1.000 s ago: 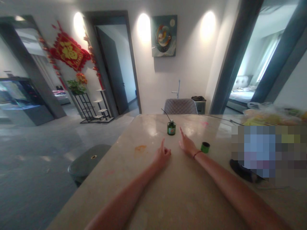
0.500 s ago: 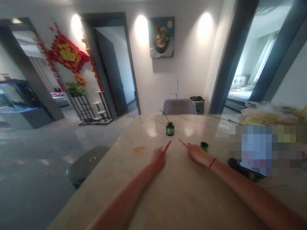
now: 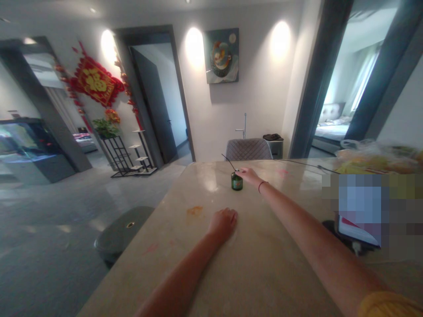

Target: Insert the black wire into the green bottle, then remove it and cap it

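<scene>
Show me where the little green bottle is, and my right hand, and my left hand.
green bottle (image 3: 236, 182): head view, on the middle of its body.
right hand (image 3: 248, 175): head view, on the back of the hand at the bottle's top.
left hand (image 3: 224, 221): head view, on its back, resting on the table.

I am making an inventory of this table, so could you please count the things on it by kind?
Green bottle, touched at its top by the right hand: 1
Orange stain beside the left hand: 1
Dark object with a white and red part: 1
Bag of yellow items: 1
Total: 4
</scene>
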`<act>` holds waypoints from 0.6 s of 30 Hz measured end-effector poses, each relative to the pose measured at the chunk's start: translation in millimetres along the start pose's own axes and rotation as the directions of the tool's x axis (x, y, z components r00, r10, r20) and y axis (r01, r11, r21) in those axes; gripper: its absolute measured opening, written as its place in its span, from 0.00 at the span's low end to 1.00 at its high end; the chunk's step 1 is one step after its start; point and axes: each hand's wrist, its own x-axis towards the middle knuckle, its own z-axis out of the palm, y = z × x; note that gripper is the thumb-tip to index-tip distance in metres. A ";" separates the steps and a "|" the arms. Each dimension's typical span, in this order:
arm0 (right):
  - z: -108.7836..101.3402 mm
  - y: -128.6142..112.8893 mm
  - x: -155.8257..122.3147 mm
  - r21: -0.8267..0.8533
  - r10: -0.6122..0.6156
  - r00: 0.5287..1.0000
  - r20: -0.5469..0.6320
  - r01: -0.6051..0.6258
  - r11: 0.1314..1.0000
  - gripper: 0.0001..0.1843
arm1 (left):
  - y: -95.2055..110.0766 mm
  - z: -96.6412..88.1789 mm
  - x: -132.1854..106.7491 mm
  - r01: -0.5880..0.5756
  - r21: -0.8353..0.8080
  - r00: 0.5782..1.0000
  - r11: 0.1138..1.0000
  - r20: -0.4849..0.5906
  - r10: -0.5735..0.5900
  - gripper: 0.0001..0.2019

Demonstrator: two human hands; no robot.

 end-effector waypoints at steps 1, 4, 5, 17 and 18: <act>4.5 -0.2 4.8 0.010 -0.002 1.000 0.005 0.002 1.000 0.26 | 0.3 -0.2 0.2 0.005 -0.006 1.000 1.000 0.005 -0.005 0.17; 16.9 0.1 12.8 0.026 -0.004 1.000 -0.006 0.004 1.000 0.25 | 0.4 -0.5 0.7 0.020 -0.047 1.000 0.999 0.012 -0.019 0.15; 19.9 0.1 13.9 0.030 -0.008 1.000 -0.013 0.008 1.000 0.23 | 0.1 -0.3 0.8 0.019 -0.067 1.000 0.998 0.006 -0.019 0.15; 10.4 -17.5 3.6 -0.015 -0.067 0.983 -0.171 0.065 0.998 0.12 | -1.6 0.8 -0.2 0.014 -0.168 0.998 0.986 -0.056 -0.024 0.13; 6.0 -20.4 3.9 -0.001 -0.072 0.976 -0.207 0.073 0.997 0.12 | -1.6 0.5 -0.2 0.010 -0.161 0.998 0.987 -0.058 -0.020 0.13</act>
